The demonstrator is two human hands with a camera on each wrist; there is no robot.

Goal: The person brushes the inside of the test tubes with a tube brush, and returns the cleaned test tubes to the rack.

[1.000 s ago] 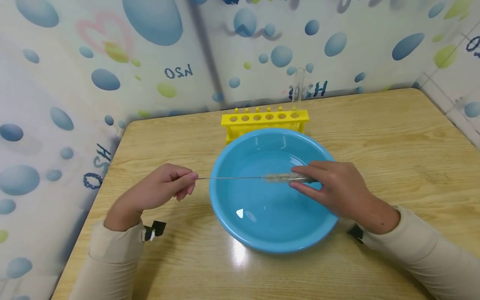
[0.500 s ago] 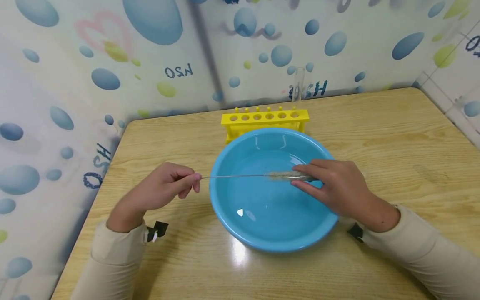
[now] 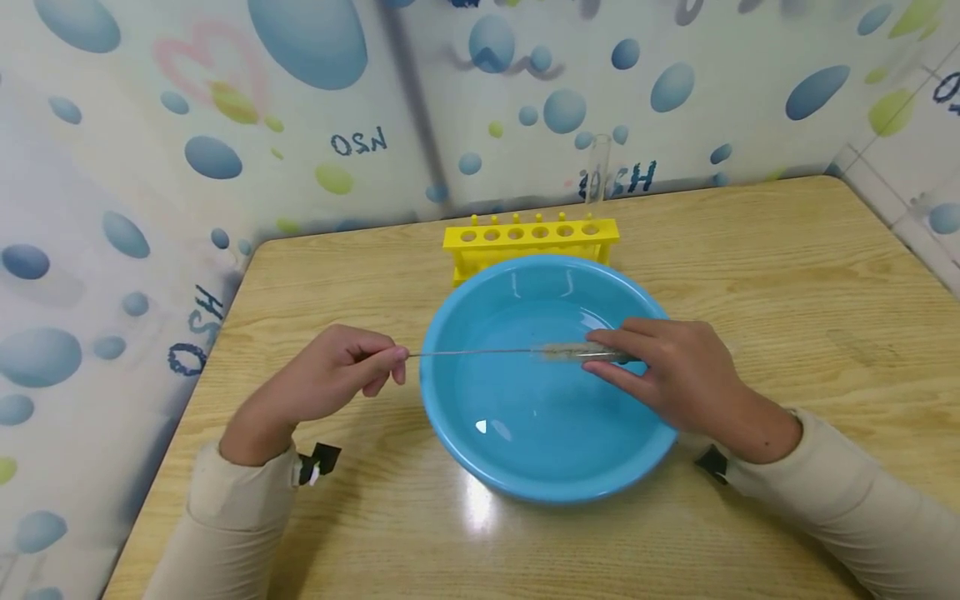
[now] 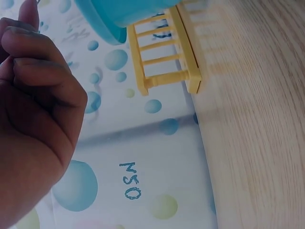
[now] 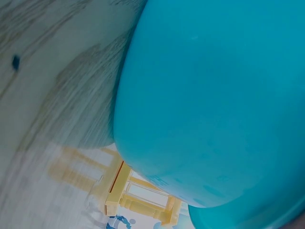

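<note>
My left hand [image 3: 341, 371] pinches the thin wire handle of a test tube brush [image 3: 472, 352] between thumb and forefinger, just left of the blue basin [image 3: 555, 492]. The bristles sit inside a clear glass test tube [image 3: 566, 353], which lies level above the basin with its mouth toward the left. My right hand [image 3: 686, 383] grips the tube's right end between thumb and fingers, hiding that end. In the left wrist view, the curled fingers [image 4: 45, 86] of the left hand show at the left edge. The basin's outer wall [image 5: 200, 95] fills most of the right wrist view.
A yellow test tube rack [image 3: 525, 239] stands right behind the basin on the wooden table [image 3: 787, 275]. One clear test tube [image 3: 598, 171] stands upright at the rack's right end. A patterned wall [image 3: 300, 183] rises behind the table and along its left side.
My left hand has moved slightly to the right with the brush handle, so the brush sits a little farther right. The right hand and test tube have stayed almost in place.
</note>
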